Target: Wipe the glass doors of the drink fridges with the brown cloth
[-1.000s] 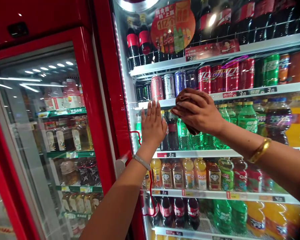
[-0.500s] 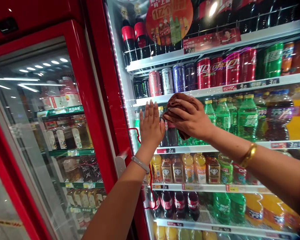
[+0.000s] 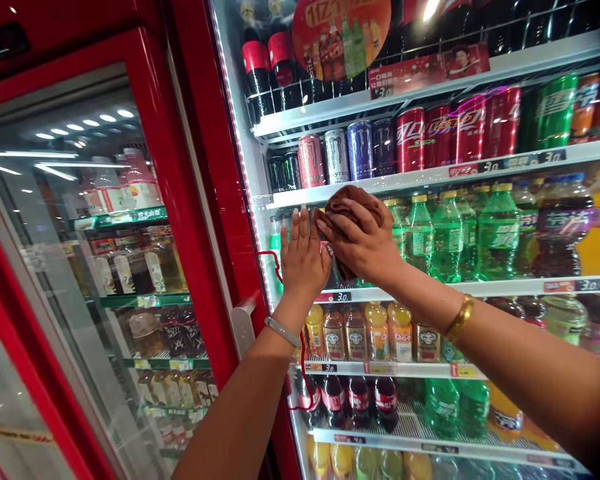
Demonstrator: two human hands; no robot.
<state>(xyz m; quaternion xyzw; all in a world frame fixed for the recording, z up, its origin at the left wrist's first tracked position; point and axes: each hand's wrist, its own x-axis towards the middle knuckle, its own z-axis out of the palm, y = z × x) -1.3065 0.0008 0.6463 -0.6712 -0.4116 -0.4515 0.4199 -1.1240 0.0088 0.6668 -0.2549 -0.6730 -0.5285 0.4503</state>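
Right hand (image 3: 363, 240) grips brown cloth (image 3: 347, 200); cans (image 3: 336, 157) apparently labelled "Monster".

Two bare forearms, left (image 3: 235, 407) and right (image 3: 525, 367), each with one ornament at the wrist end. Around the left is a slim, rounded bangle (image 3: 283, 331) — pale grey, smooth and slightly glossy. Around the right is a gold-coloured bracelet (image 3: 461, 319) — a shiny, rigid-looking band with bright highlights along its curved surface.
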